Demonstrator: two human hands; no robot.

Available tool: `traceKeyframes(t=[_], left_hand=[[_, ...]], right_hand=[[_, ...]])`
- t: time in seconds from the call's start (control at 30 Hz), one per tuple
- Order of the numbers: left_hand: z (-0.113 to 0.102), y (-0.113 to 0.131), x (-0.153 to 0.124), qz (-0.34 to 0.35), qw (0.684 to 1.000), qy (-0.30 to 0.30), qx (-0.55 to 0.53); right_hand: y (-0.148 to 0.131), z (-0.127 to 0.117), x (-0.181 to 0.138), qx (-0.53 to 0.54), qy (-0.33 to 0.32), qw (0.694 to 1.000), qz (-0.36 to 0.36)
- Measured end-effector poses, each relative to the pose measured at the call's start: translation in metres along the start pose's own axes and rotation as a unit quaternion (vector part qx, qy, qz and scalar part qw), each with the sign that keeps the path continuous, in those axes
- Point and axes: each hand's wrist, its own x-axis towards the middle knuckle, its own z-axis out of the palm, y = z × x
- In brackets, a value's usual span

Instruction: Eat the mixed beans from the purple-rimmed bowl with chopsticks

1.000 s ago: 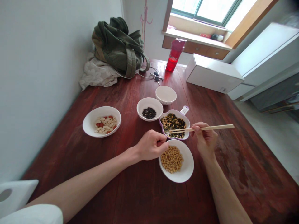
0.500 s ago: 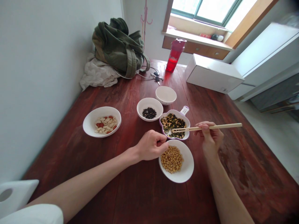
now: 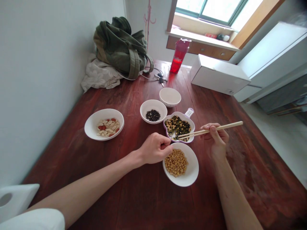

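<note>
My right hand [image 3: 217,137] is closed around a pair of wooden chopsticks [image 3: 227,125]. Their tips reach into a purple-rimmed white dish [image 3: 190,123], among a mix of small yellow beans and dark green and black bits. My left hand [image 3: 155,148] is curled at the upper left rim of a white bowl [image 3: 192,174] of yellow soybeans, thumb over the rim and forefinger by the purple dish's edge. Just behind stands a white bowl [image 3: 143,111] with black beans [image 3: 153,115]. An empty white bowl [image 3: 170,95] is beyond it.
To the left is a white bowl [image 3: 90,127] with pale seeds and brown nuts. A green bag [image 3: 115,48], cloth [image 3: 100,76], keys [image 3: 161,80], red bottle [image 3: 178,57] and white box [image 3: 219,75] stand at the table's back. A wall borders the left side.
The chopstick tips have shifted slightly down and right within the purple-rimmed dish, and their rear ends have swung up and left. My left hand keeps its place at the soybean bowl.
</note>
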Motion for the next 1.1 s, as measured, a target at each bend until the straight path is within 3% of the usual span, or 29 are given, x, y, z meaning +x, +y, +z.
traceKeyframes(t=[0.1,0.33,1.1], left_hand=[[-0.0002,0.0005,0.0002,0.001,1.000,0.000,0.000],[0.0004,-0.0007,0.0001,0.002,1.000,0.002,0.000],[0.0004,-0.0008,0.0002,0.001,1.000,0.000,-0.002]], right_hand=[[0.0040,-0.0031,0.0000,-0.066,0.010,0.997,-0.034],[0.0032,0.0005,-0.0036,-0.215,-0.040,0.971,-0.097],[0.0056,-0.0012,-0.0057,-0.240,-0.045,0.964,-0.105]])
